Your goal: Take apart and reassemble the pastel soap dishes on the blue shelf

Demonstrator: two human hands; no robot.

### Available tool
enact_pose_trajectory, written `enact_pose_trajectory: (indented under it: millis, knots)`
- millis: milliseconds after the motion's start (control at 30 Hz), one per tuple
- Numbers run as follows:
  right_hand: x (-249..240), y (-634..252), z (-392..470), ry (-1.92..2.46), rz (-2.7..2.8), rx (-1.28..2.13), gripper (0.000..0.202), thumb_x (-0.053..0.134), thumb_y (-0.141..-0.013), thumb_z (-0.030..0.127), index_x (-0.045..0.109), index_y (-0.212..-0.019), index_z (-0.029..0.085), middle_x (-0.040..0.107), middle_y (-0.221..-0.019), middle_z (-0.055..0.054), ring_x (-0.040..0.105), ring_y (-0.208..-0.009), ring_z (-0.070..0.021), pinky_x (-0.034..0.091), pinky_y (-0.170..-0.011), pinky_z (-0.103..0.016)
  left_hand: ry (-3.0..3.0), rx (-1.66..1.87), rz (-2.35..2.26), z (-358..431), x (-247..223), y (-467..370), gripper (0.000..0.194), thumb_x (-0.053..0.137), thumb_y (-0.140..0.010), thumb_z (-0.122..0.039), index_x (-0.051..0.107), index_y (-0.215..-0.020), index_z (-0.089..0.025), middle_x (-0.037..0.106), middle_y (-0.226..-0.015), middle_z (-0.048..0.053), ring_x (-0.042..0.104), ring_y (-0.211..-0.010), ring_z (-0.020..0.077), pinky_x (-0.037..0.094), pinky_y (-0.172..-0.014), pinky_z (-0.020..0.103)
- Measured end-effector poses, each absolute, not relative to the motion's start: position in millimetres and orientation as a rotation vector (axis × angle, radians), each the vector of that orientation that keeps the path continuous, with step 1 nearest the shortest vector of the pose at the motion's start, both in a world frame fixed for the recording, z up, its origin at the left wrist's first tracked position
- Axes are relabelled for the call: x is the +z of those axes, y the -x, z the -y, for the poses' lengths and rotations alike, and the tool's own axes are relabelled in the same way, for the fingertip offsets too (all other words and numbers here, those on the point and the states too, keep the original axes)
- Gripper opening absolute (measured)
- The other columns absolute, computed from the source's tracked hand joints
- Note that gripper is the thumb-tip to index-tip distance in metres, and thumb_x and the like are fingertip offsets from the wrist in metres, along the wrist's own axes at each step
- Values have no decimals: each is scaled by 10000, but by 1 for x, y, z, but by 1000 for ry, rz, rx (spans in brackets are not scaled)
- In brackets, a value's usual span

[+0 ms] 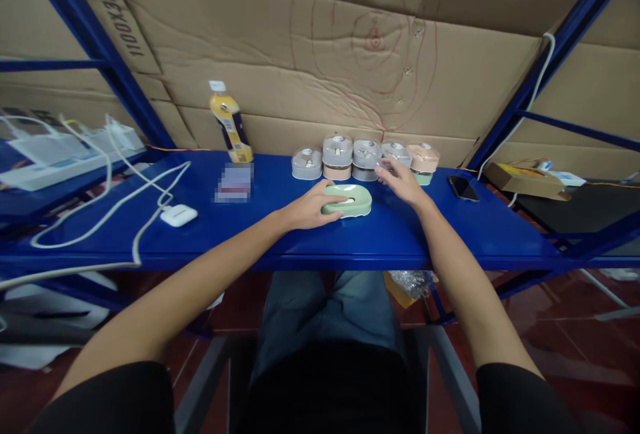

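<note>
A light green oval box (357, 202) lies on the blue table (260, 237), in front of a row of small lidded boxes. Around its left end are the fingers of my left hand (313, 206), with one finger across its top. My right hand (401, 182) is raised to the right of the green box, fingers apart and holding nothing, close in front of the row. That row has a single grey box (307, 164) at its left, then stacked boxes in grey and peach (337, 157), and a peach one over green (424, 162) at its right.
A yellow bottle (231, 127) stands at the back left, by a blurred packet (235, 183). White cables and a white earphone case (179, 215) lie further left. A phone (463, 189) rests on the right. Blue frame posts rise at both sides, before a cardboard wall (225, 34).
</note>
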State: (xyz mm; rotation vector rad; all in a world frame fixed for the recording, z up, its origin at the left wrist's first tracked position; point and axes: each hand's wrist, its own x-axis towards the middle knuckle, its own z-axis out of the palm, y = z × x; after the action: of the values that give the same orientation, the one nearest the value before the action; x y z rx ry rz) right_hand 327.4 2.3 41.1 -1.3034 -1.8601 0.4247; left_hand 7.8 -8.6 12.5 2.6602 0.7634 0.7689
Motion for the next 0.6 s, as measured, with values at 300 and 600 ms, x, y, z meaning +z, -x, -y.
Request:
enact_pose_trajectory:
  millis: [300, 600]
  knots:
    - [39, -334, -8, 1315, 1857, 410, 728, 648, -961, 783, 690, -1444, 241, 786, -1186, -134, 743, -1110, -351, 618, -1046, -585, -2601, 891, -918, -3, 20, 7, 527, 630, -992, -578, 834, -1265, -176, 592, -1439, 187, 606, -1406, 396, 439, -1287, 630]
    - [44, -327, 0, 1304, 1867, 338, 690, 764, -924, 679, 718, -1451, 237, 732, -1475, -166, 702, -1314, -408, 535, -1174, -674, -2601, 885, -1002, -2, 23, 13, 469, 644, -988, -526, 765, -1312, -209, 603, -1461, 173, 607, -1420, 389, 446, -1279, 603]
